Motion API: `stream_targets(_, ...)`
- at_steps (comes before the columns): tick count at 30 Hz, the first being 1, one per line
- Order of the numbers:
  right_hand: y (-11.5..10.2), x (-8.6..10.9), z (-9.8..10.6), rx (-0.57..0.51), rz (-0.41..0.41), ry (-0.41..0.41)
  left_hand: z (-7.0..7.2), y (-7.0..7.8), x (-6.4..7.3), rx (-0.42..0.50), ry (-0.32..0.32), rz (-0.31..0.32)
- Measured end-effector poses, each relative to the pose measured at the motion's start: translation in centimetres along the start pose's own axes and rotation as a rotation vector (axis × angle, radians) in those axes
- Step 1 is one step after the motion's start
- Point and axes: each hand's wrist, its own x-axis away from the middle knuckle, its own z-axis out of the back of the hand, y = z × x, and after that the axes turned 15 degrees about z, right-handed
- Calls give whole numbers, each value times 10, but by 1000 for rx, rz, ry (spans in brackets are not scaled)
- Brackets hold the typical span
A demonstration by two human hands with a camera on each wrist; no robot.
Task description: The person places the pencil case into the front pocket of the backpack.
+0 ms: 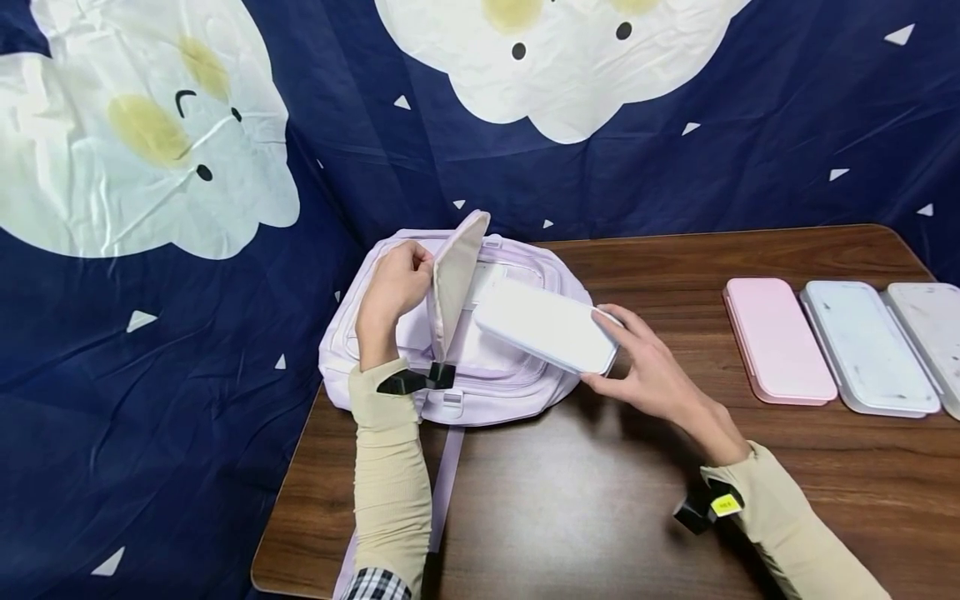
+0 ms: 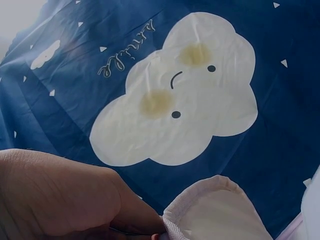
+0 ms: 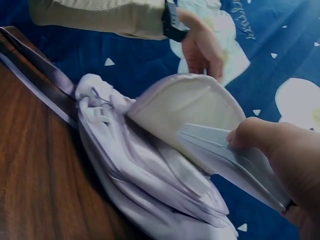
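A lavender backpack (image 1: 495, 407) lies on the table. My left hand (image 1: 396, 287) pinches the edge of its front flap (image 1: 459, 279) and holds it raised, pale lining showing. In my right hand (image 1: 652, 371) is a white pencil case (image 1: 547, 325), gripped at its right end between thumb and fingers. The case's far end is over the backpack, beside the lifted flap. From the right wrist view, that end of the case (image 3: 220, 145) overlaps the flap's lining (image 3: 185, 107). A whitish block (image 3: 187, 175) shows in the opening below; what it is I cannot tell.
On the right of the wooden table (image 1: 540, 500) stand a pink case (image 1: 780, 337), a pale blue case (image 1: 870, 346) and a greyish case (image 1: 933, 325) in a row. A backpack strap (image 1: 447, 479) runs toward the front edge. Dark blue cloth (image 1: 345, 125) with clouds hangs behind.
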Motion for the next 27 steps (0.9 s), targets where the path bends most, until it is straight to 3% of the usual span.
stream_targets(8, -3, -3, -16, -26, 55, -89, 0, 1, 0, 6, 0, 0)
stream_targets(18, 2, -11, -31, -43, 48, -149, 0, 1, -1, 6, 5, -8)
stream_targets(27, 9, -22, -40, -81, 14, -132, -1, 1, -1, 10, 14, -23)
